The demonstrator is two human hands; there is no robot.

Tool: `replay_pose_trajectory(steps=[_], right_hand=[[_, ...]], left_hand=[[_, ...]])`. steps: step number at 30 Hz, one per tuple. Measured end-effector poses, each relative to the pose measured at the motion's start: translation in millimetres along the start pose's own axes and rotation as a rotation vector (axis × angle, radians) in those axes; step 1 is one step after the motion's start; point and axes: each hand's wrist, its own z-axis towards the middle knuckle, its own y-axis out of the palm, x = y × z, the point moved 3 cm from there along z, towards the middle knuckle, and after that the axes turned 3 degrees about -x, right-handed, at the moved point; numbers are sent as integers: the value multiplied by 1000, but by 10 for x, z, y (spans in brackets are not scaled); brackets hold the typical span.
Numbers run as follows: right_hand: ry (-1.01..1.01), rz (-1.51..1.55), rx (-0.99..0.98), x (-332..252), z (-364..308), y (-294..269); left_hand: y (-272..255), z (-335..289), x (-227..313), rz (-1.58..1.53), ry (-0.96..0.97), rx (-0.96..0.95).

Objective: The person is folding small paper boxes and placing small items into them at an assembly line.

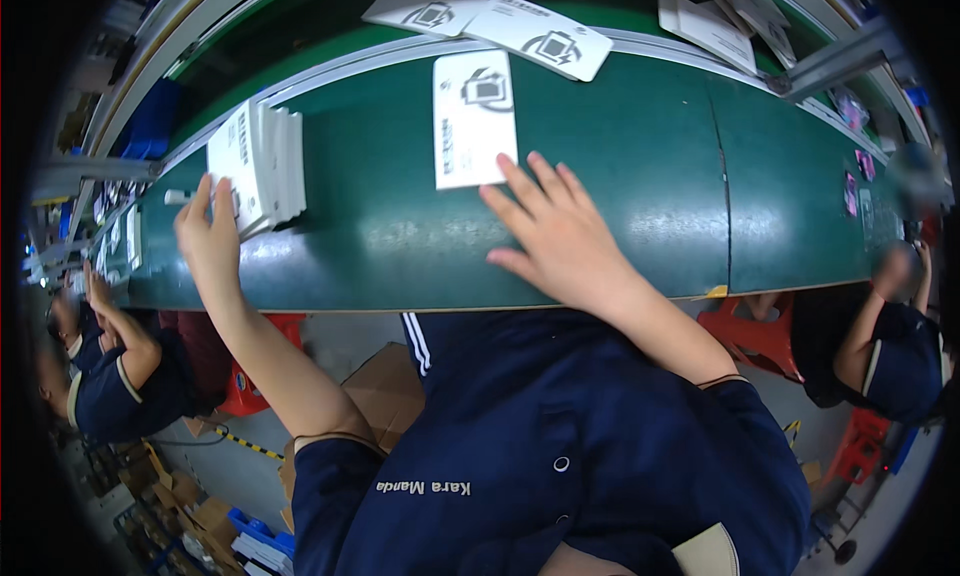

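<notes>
A stack of several thin white boxes [268, 171] with dark printing stands at the left of the green workbench [620, 186]. My left hand [212, 231] is at the stack's left side, its fingers stretched out against the nearest box. One single white box [474, 121] with a grey printed picture lies flat in front of me. My right hand [560, 226] is open, palm down and fingers spread. Its fingertips reach the near right corner of that box. Neither hand appears to grip anything.
Beyond a metal rail [640, 44] lie more white boxes [540, 34], with another group [715, 26] farther right. Small pink packets [851, 191] are at the bench's right end. Other people sit at both sides, near red stools [750, 336]. A cardboard box [390, 391] stands below.
</notes>
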Motion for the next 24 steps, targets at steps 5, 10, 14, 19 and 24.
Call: replay_pose_trajectory(steps=[5, 10, 14, 19, 24], right_hand=[[-155, 455, 87, 178, -310, -31], [339, -288, 424, 1604, -828, -660], [874, -701, 788, 3267, -2096, -1305], [1525, -827, 665, 4079, -2692, -1646], [1559, -469, 384, 4246, -2739, -1664]], left_hand=[[518, -812, 1326, -89, 376, -366], [958, -1519, 1679, 154, 493, -554], [901, -1350, 1671, -191, 757, -726], [720, -1065, 1587, -562, 494, -874], [741, -846, 1418, -414, 317, -766]])
